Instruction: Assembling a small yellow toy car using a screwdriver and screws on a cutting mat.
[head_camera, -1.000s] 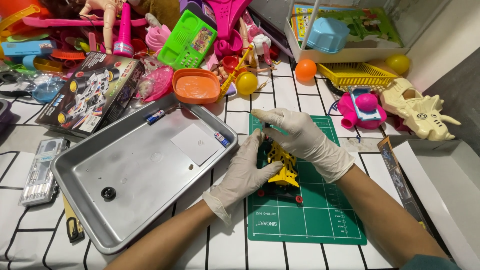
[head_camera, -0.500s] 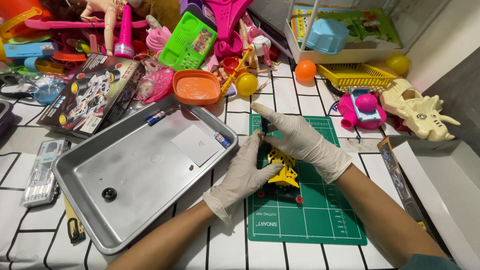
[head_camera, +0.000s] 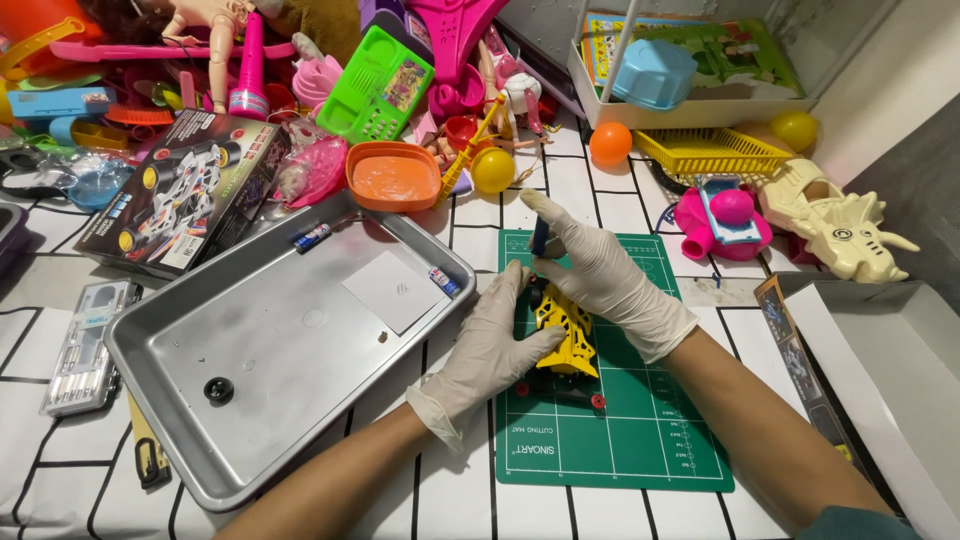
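Observation:
A yellow toy car (head_camera: 567, 338) with black chassis and red wheel hubs lies on a green cutting mat (head_camera: 640, 430). My left hand (head_camera: 492, 345), in a white glove, grips the car's left side. My right hand (head_camera: 600, 275), also gloved, holds a dark screwdriver (head_camera: 539, 240) upright, its tip down at the car's front end. To the left lies a metal tray (head_camera: 250, 400) holding a white paper square (head_camera: 396, 291), two small batteries (head_camera: 312, 237) (head_camera: 444, 282), a black wheel (head_camera: 218, 390) and a tiny screw.
Many plastic toys crowd the back: an orange bowl (head_camera: 393, 177), a green toy phone (head_camera: 379, 86), balls, a yellow basket (head_camera: 710, 152), a pink toy (head_camera: 725, 215), a cream dinosaur (head_camera: 835, 228). A toy box (head_camera: 180, 192) and bit case (head_camera: 85, 345) sit left; a white box (head_camera: 890, 370) lies right.
The screwdriver has tipped more upright in my right hand, over the car's front. My left hand stays on the car, which has barely moved.

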